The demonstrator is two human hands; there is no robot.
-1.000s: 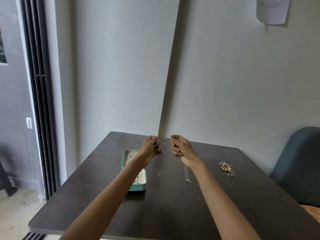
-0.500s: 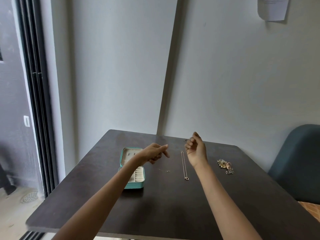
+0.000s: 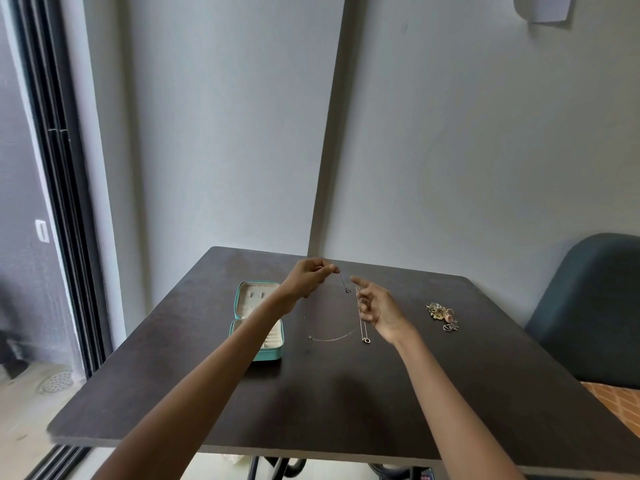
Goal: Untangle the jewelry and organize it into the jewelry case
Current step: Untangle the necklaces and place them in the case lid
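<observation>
A teal jewelry case lies open on the dark table, left of centre, partly behind my left forearm. My left hand is raised above the table, pinching a thin chain. A short end with a small ring dangles from the fingertips, and the rest droops onto the table. A second necklace lies straight on the table, its pendant toward me. My right hand hovers over that necklace with the index finger extended and the fingers apart. A tangled pile of jewelry sits farther right.
The table stands in a corner between two grey walls. A dark blue chair is at the right edge, and a sliding door frame runs down the left. The table's front edge is close to me.
My left hand has lifted a thin chain off the table and holds it up. My right hand has dropped toward the straight necklace and spread its fingers.
</observation>
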